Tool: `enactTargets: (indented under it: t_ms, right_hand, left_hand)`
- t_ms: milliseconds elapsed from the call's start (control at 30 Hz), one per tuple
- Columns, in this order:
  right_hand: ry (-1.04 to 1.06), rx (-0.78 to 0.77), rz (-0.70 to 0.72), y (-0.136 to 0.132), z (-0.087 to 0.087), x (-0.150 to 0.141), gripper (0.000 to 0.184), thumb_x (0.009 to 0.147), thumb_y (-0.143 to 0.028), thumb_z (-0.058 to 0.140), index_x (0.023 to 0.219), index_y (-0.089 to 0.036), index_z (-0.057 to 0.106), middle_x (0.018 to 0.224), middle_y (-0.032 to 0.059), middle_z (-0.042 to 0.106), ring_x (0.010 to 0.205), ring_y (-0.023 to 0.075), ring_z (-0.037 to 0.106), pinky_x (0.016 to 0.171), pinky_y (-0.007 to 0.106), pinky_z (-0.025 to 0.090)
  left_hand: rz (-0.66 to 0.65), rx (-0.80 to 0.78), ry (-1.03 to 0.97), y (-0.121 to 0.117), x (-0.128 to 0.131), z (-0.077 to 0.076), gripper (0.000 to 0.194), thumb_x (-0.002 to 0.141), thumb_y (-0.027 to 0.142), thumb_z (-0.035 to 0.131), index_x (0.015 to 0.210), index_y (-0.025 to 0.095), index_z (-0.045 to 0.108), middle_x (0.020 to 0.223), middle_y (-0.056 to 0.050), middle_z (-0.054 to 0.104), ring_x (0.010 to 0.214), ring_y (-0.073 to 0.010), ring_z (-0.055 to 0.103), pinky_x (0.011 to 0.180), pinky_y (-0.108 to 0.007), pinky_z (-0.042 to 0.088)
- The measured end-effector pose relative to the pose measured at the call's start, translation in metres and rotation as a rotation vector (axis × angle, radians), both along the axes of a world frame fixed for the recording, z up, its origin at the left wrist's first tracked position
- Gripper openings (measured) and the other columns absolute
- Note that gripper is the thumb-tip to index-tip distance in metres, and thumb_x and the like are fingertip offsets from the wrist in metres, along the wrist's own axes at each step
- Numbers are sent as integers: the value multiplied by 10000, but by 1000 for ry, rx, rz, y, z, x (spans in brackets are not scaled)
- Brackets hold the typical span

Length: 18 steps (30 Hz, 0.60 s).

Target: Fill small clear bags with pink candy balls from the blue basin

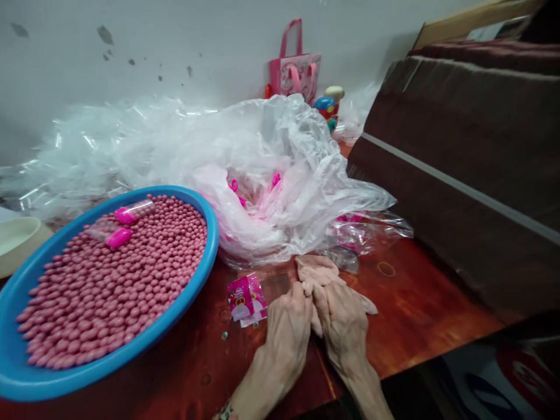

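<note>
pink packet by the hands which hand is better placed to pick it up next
Left, probably: the left hand lies beside the pink packet, while the right hand is farther off, across the crumpled pale pink piece both hold.

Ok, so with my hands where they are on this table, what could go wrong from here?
Your left hand and right hand, gripping the limp pale pink material, work close to the blue plastic tray; a knock could spill its heaped pink beads. Small loose bits on the wooden table could roll away. The bunched plastic sheeting against the tray could slide and shift it.
</note>
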State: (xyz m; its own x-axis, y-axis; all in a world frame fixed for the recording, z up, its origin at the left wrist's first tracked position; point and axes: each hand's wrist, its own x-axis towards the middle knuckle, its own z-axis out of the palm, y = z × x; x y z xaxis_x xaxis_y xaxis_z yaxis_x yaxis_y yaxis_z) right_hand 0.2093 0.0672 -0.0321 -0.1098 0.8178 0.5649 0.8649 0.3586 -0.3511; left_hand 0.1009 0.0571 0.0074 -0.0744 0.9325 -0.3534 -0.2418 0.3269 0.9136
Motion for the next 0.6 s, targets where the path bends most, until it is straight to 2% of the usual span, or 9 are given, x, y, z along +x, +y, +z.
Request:
enactTargets:
  t_ms: [67,133,233,267,300,367,467,533,600]
  right_hand:
    - [3,-8,6,0,0,1,463,991,-355,257,623,-201,493,600,33,501,603,194,472,606,309,346]
    - [11,-26,22,-1,-1,4,476,996,-367,242,647,-197,518,620,31,524,624,187,492,622,299,364]
    - [24,-59,22,-3,-2,7,465,993,-374,264,673,-185,544,663,47,558,665,196,507,645,306,382]
    - [28,-68,18,-5,-2,7,453,991,-369,273,699,-176,560,694,61,572,689,206,510,659,318,387]
    - [34,-78,11,-7,0,5,434,988,-362,285,738,-165,580,740,78,588,722,219,511,683,335,393]
    - [70,-87,-8,-14,8,-3,367,979,-350,322,882,-145,610,888,112,610,830,248,509,766,386,398]
    - [189,-37,17,-24,29,-28,263,949,-328,416,1025,-147,591,1044,118,586,990,268,481,895,433,371]
    - [246,-16,102,-27,40,-49,224,931,-325,466,1009,-154,588,997,102,586,990,260,481,898,411,381]
    - [220,-79,183,-27,43,-71,208,915,-344,496,945,-161,590,890,84,590,895,256,494,836,403,405]
  left_hand:
    - [-34,26,123,-8,-3,8,99,700,208,673,638,225,598,553,-13,487,567,-182,456,675,-276,353]
    - [-90,62,241,-23,-10,12,15,728,203,644,718,212,652,648,-41,582,613,-183,511,687,-270,363]
    - [-205,195,575,-52,-36,5,153,818,228,544,889,215,679,816,-55,670,739,-183,607,700,-248,408]
    - [-176,258,679,-60,-47,1,156,822,224,533,891,210,673,787,-43,668,691,-169,604,649,-240,421]
    - [-63,281,780,-68,-60,-4,166,833,229,524,925,208,660,780,-32,660,650,-154,596,602,-232,426]
    - [102,385,958,-79,-83,-11,164,830,231,550,960,198,645,849,-35,669,743,-159,621,683,-240,463]
    - [237,449,1164,-83,-104,-16,153,838,198,548,957,185,643,914,-47,674,863,-184,616,805,-292,474]
    - [277,450,1251,-81,-108,-19,160,844,174,529,954,169,645,941,-65,674,912,-206,603,842,-333,473]
    - [293,444,1290,-77,-106,-24,172,842,154,520,956,156,648,972,-84,669,988,-237,579,880,-378,463]
